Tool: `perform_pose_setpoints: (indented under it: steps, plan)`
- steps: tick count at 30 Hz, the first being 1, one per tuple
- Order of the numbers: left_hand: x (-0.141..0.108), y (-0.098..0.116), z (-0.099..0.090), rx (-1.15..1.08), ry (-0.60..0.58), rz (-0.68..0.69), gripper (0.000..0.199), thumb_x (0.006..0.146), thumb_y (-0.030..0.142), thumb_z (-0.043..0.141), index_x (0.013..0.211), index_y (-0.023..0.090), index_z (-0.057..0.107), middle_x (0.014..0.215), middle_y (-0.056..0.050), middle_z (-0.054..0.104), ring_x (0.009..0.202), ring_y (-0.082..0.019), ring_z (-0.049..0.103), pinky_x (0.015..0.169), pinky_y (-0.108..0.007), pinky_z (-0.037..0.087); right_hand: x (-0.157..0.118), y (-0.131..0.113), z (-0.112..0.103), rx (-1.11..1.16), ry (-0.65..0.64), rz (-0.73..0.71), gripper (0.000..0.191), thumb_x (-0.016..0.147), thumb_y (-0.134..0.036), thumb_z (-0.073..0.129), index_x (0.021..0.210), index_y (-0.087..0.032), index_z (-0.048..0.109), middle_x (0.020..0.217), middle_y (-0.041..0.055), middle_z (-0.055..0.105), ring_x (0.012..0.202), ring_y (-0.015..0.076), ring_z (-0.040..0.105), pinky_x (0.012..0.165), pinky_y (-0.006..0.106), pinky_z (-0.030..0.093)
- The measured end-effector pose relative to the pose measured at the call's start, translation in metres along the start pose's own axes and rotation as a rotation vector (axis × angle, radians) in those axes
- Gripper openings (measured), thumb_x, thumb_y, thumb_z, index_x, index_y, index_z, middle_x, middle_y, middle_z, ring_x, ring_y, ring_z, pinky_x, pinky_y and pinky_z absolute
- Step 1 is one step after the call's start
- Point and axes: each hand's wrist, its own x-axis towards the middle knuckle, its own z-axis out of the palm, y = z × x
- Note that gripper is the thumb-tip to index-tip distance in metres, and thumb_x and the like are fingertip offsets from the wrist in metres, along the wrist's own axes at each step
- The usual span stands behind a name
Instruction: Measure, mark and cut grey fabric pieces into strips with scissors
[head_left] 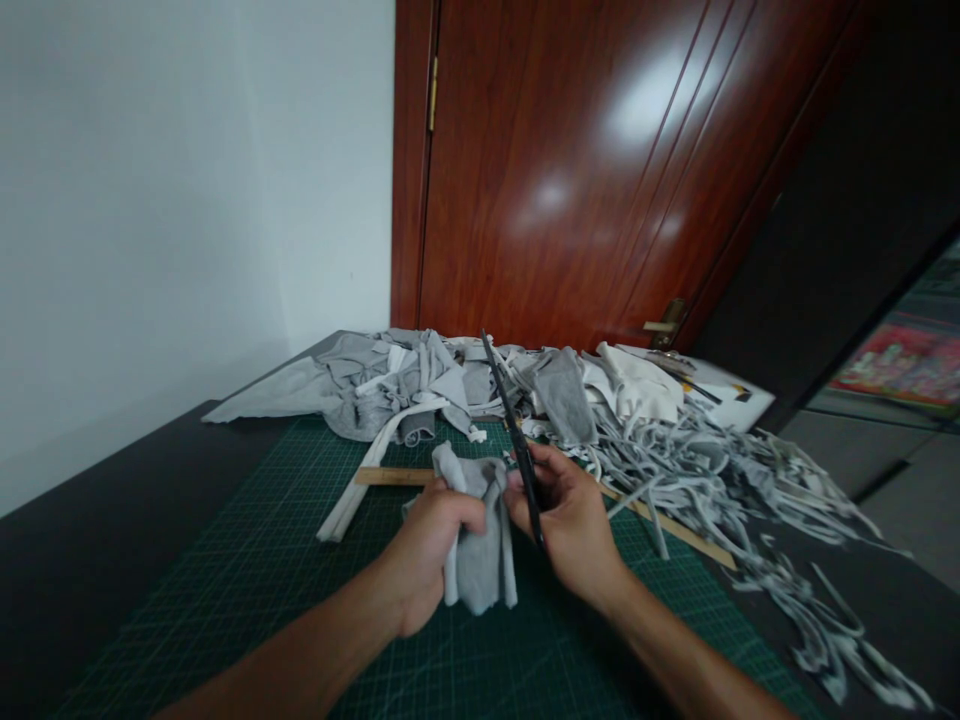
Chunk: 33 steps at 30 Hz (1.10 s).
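Firmly, left hand (pixel 429 540) around grey cloth (pixel 481 560), right hand (pixel 576 525) around black scissors (pixel 523 465); red print (pixel 896 365) blurred.

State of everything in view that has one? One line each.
Left hand: closed on grey cloth
Grey cloth: bunched
Right hand: closed around black tool
Black tool: raised; open or shut unclear
Cutting mat: flat, partly covered
Cloth strips: tangled
Fabric pieces: crumpled
Door: shut
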Motion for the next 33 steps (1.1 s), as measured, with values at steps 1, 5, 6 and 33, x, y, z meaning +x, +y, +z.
perform_pose_setpoints:
  steps: [1,5,6,33]
  plan:
    - [0.0,0.001,0.001,0.019,-0.001,-0.001,0.039,0.049,0.009,0.064,0.086,0.017,0.075,0.077,-0.002,0.074,0.071,-0.02,0.069,0.065,-0.029,0.053,0.0,-0.001,0.0,0.006,0.002,0.001,0.033,0.075,-0.02,0.087,0.104,-0.022,0.071,0.085,0.0007,0.077,0.072,0.0182,0.07,0.068,0.027,0.054]
    - [-0.001,0.002,0.003,0.108,-0.009,0.017,0.043,0.053,0.008,0.074,0.094,0.017,0.079,0.084,-0.004,0.08,0.079,-0.024,0.074,0.071,-0.031,0.054,0.0,-0.006,0.0,0.029,0.027,0.013,0.038,0.073,-0.026,0.093,0.102,-0.022,0.07,0.085,0.0012,0.077,0.073,0.0192,0.071,0.071,0.029,0.056]
    - [-0.001,0.002,0.003,0.106,-0.024,0.035,0.044,0.055,0.009,0.077,0.098,0.017,0.08,0.089,-0.005,0.081,0.085,-0.025,0.076,0.075,-0.032,0.055,0.0,-0.006,0.0,0.035,0.032,0.021,0.041,0.071,-0.028,0.095,0.103,-0.022,0.07,0.085,0.0012,0.077,0.074,0.0202,0.072,0.072,0.03,0.057]
    - [-0.003,0.022,-0.001,-0.061,-0.014,0.168,0.041,0.053,0.018,0.095,0.091,0.013,0.08,0.084,-0.007,0.082,0.076,-0.025,0.078,0.072,-0.033,0.063,-0.005,-0.009,0.001,0.237,-0.06,0.171,0.048,0.066,-0.029,0.1,0.102,-0.019,0.07,0.066,-0.008,0.063,0.048,0.0063,0.041,0.046,0.019,0.032]
